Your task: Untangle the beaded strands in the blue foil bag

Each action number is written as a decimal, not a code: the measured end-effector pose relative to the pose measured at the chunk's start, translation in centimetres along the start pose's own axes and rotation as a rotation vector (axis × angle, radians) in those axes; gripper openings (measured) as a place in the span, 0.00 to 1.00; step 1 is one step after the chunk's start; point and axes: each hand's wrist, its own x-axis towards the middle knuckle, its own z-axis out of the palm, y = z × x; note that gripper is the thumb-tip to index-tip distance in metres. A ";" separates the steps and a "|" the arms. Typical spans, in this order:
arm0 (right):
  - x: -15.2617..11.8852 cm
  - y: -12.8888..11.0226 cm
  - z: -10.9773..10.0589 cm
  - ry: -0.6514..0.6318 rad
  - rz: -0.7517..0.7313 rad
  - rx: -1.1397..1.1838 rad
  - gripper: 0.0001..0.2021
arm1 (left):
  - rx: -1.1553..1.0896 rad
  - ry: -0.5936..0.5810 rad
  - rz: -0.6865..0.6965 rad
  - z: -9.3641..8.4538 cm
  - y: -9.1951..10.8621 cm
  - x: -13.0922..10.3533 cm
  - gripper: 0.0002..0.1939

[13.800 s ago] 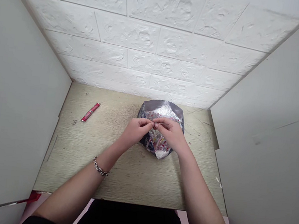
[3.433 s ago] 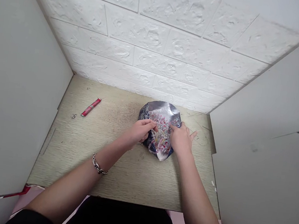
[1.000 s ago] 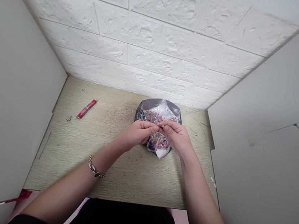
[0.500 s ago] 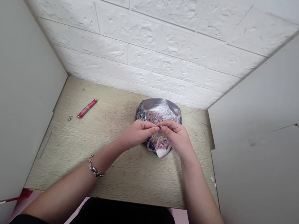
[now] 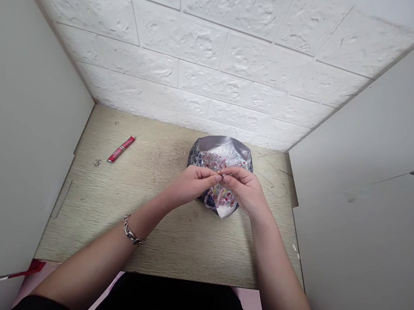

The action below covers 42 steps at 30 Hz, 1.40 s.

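A silver-lined bag with a dark patterned outside stands open on the table. Inside it lie many small beads, pink, red, clear and a few yellow. Just above the beads, my left hand and my right hand meet fingertip to fingertip, both closed in a pinch. A tiny pale bead shows at the right fingertips. What the left fingers pinch is too small and covered to make out. My hands hide the middle of the bag.
A red tube-like stick lies on the table to the left, near small metal bits. Thin loose strands lie right of the bag. A white brick-patterned wall rises behind, with grey panels at both sides.
Almost nothing differs. Both hands keep their pinch over the bag, and the view has shifted very slightly.
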 end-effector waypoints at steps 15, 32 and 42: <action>0.0 0.0 0.1 0.003 0.010 0.034 0.08 | -0.011 0.002 -0.001 0.0 0.1 -0.1 0.13; 0.1 0.2 0.0 -0.010 0.002 0.039 0.07 | 0.016 0.005 -0.001 0.1 0.0 0.0 0.13; 0.1 0.2 0.0 -0.026 -0.015 0.018 0.05 | 0.054 -0.021 -0.011 -0.2 -0.2 0.1 0.17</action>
